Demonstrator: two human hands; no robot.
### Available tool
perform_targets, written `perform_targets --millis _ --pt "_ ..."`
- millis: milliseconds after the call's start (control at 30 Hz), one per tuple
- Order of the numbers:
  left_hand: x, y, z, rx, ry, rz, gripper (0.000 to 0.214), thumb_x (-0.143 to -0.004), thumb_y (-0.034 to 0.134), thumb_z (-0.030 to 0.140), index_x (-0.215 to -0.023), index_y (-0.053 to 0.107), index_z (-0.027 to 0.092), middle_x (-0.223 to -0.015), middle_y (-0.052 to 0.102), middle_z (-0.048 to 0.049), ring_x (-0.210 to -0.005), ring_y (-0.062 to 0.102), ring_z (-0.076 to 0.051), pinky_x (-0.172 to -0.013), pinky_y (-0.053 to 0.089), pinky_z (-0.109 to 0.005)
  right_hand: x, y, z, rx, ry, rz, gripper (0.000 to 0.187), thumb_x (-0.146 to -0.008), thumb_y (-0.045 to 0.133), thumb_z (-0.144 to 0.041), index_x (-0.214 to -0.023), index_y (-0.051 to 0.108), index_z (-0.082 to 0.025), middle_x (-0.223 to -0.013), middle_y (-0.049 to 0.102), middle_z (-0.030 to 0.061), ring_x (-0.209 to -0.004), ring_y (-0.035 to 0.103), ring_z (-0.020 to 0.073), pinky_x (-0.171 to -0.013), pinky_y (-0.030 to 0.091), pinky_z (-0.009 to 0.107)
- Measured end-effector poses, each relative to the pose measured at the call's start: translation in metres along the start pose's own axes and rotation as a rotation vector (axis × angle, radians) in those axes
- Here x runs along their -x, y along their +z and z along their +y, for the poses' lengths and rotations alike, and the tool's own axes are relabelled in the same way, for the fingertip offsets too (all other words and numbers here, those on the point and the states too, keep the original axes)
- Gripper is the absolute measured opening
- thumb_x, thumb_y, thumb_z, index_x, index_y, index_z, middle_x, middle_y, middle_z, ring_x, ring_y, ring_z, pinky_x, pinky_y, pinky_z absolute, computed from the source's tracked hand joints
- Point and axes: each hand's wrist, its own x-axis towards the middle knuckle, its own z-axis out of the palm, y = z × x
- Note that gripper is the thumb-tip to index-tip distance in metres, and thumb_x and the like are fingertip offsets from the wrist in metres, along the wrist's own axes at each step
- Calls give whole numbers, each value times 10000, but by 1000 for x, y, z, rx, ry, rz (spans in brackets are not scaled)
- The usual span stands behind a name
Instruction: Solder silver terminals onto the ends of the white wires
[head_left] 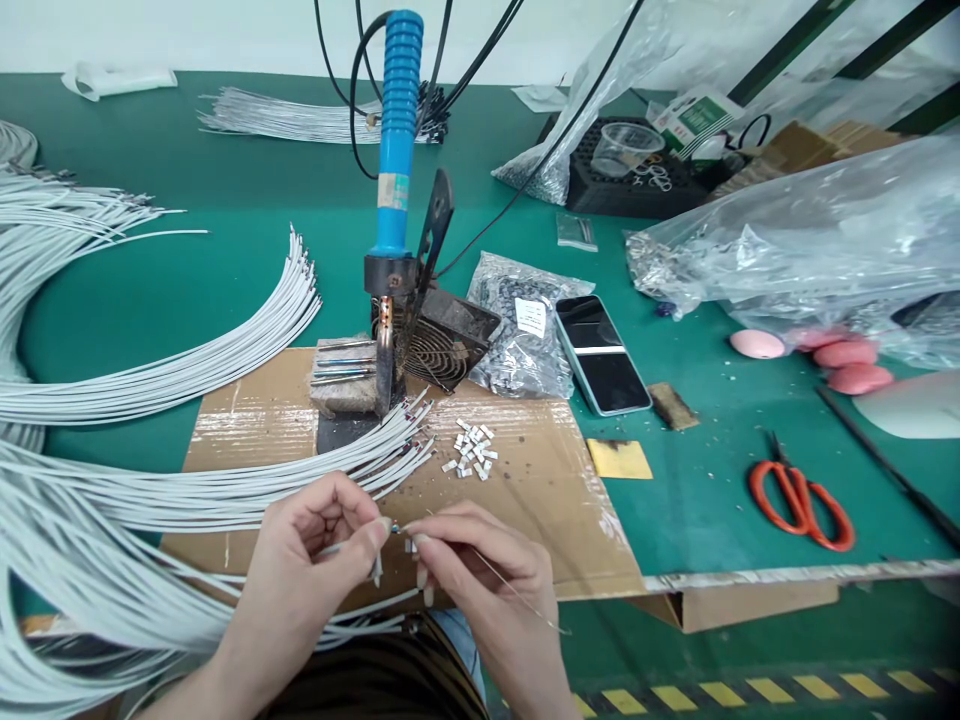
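My left hand [315,560] pinches the stripped end of a white wire [352,545] near the front edge of a cardboard sheet [525,500]. My right hand [480,570] pinches a small white component [411,545] against that wire end, and a thin strand of solder wire [517,595] trails from it. A pile of small white components [472,450] lies on the cardboard just beyond my hands. A bundle of white wires [300,475] fans in from the left. A blue-handled soldering iron [396,180] stands upright in a holder [390,370] behind them.
More white wire bundles [187,370] cover the left of the green table [150,280]. A small fan [442,345], a parts bag [517,330] and a phone [602,352] sit behind the cardboard. Red scissors [801,503] lie at right, near plastic bags [810,240].
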Motion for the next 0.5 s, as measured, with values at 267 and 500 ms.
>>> perform_targets --millis 267,500 --pt "6 15 15 37 -25 148 176 -697 793 234 -626 644 171 -536 566 64 -513 476 -75 -519 381 -164 1 2 4 196 -162 34 213 -875 781 -113 -948 858 -298 -777 767 -8 -565 648 91 -508 521 164" --pt "8 18 16 19 -60 154 168 -670 785 236 -614 642 168 -550 554 58 -524 474 -80 -513 388 -163 -1 7 -5 325 -266 79 205 -839 770 -54 -884 834 -244 -753 773 -9 -587 688 98 -547 553 143"
